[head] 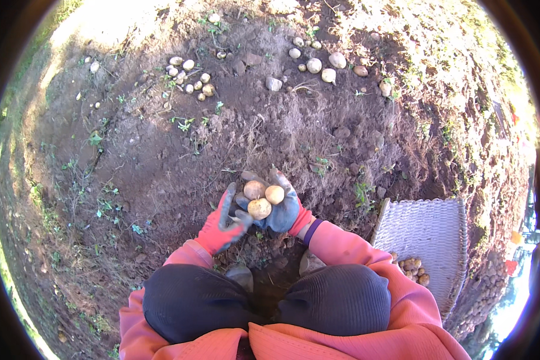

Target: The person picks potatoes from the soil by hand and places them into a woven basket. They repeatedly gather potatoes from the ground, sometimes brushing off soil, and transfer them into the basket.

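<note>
Three pale potatoes (259, 208) rest together in my right hand (282, 211), which is gloved, palm up and partly curled beneath them. My left hand (225, 225), in a red and grey glove, is just left of them with thumb and fingers spread; whether a fingertip touches the lowest potato is unclear. A woven basket (425, 234) lies to my right, beside my forearm, with several small potatoes (414, 270) in its lower part, some hidden by my sleeve.
Several potatoes lie on the soil ahead, one cluster (189, 65) at the upper left and another (314, 65) at the upper right. A grey stone (273, 84) sits between them. Weeds (363, 193) and dry straw cover parts of the ground. A heap of potatoes (488, 283) appears beyond the basket.
</note>
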The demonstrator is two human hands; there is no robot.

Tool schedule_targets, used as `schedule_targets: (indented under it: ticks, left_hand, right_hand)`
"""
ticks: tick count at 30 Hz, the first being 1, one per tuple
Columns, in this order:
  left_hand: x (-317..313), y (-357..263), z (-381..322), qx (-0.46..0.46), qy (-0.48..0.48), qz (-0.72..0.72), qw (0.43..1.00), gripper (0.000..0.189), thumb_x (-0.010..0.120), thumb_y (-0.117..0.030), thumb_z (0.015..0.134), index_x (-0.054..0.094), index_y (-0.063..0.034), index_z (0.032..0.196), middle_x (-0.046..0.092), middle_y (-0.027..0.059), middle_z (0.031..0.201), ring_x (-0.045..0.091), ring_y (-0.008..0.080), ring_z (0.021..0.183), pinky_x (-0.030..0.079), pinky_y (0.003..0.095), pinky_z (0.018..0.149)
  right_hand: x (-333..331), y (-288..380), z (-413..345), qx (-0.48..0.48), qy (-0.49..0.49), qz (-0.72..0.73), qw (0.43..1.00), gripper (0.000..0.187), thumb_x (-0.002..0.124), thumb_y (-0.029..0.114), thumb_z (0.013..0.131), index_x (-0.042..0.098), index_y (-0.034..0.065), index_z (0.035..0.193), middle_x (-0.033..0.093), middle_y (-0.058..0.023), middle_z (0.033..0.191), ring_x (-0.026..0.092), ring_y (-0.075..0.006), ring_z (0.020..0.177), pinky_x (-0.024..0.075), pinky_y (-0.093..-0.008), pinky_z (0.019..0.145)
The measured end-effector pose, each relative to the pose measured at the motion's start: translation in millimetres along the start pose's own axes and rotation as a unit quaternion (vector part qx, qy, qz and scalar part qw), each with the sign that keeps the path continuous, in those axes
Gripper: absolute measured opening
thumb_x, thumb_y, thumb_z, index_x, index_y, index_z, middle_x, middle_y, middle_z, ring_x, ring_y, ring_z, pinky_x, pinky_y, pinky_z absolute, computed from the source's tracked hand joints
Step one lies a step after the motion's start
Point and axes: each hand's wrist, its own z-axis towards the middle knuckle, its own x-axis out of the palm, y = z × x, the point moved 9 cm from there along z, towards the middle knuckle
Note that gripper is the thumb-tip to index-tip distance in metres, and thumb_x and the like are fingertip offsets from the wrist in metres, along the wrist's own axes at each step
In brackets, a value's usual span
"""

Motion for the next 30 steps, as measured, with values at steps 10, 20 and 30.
schedule_targets:
  ticks: [10, 20, 30]
  left_hand:
    - [-88.2, 40.2, -2.0, -0.006, -0.181, 0.241, 0.954, 0.046, 0.057, -0.01, 0.085, 0.047, -0.0152, 0.131, 0.066, 0.0159, 0.101, 0.066, 0.0264, 0.084, 0.051, 0.0353, 0.073]
    - [-7.8, -94.8, 6.4, 0.318, 0.004, 0.329, 0.889, 0.058, 0.076, -0.032, 0.069, 0.055, -0.012, 0.119, 0.064, 0.008, 0.105, 0.063, 0.0269, 0.095, 0.048, 0.0404, 0.084]
    - [1.6, -51.7, 28.4, 0.035, 0.067, -0.28, 0.957, 0.073, 0.043, -0.064, 0.088, 0.051, 0.0, 0.123, 0.058, 0.0154, 0.118, 0.054, 0.0294, 0.114, 0.039, 0.0401, 0.1]
  right_hand:
    - [9.0, 2.9, -10.6, 0.024, 0.005, -0.001, 1.0, 0.069, 0.045, 0.061, 0.087, 0.041, 0.0113, 0.136, 0.059, -0.0187, 0.117, 0.055, -0.0352, 0.113, 0.0378, -0.0547, 0.102]
    - [17.0, -10.5, -8.9, 0.011, -0.039, 0.04, 0.998, 0.06, 0.049, 0.056, 0.088, 0.05, 0.0092, 0.125, 0.059, -0.0118, 0.116, 0.056, -0.0305, 0.11, 0.0409, -0.0512, 0.099]
    - [24.7, -29.9, -36.2, 0.043, -0.021, 0.004, 0.999, 0.067, 0.041, 0.062, 0.088, 0.046, 0.0115, 0.131, 0.059, -0.0097, 0.113, 0.056, -0.0208, 0.095, 0.045, -0.0364, 0.082]
